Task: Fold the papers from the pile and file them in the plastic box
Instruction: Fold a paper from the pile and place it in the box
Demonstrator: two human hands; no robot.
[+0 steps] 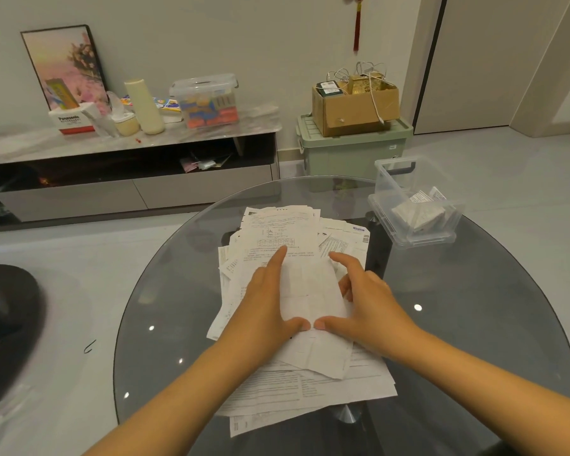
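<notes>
A loose pile of printed white papers (pixel 278 232) lies spread on the round glass table (pixel 474 324). On top of it sits a folded sheet (pixel 310 291), narrow and creased. My left hand (pixel 267 297) presses flat along its left edge with straight fingers. My right hand (pixel 366 297) rests against its right edge, fingers partly bent, and the two thumbs meet at the sheet's near edge. A clear plastic box (pixel 412 205) stands at the table's far right with several folded papers (pixel 418 212) inside.
Behind the table are a low cabinet (pixel 129 179) with a lidded clear bin (pixel 206 100), a tissue box and bottles, and a green crate (pixel 352 149) carrying a cardboard box (pixel 356 106). A dark chair (pixel 4 324) is at the left.
</notes>
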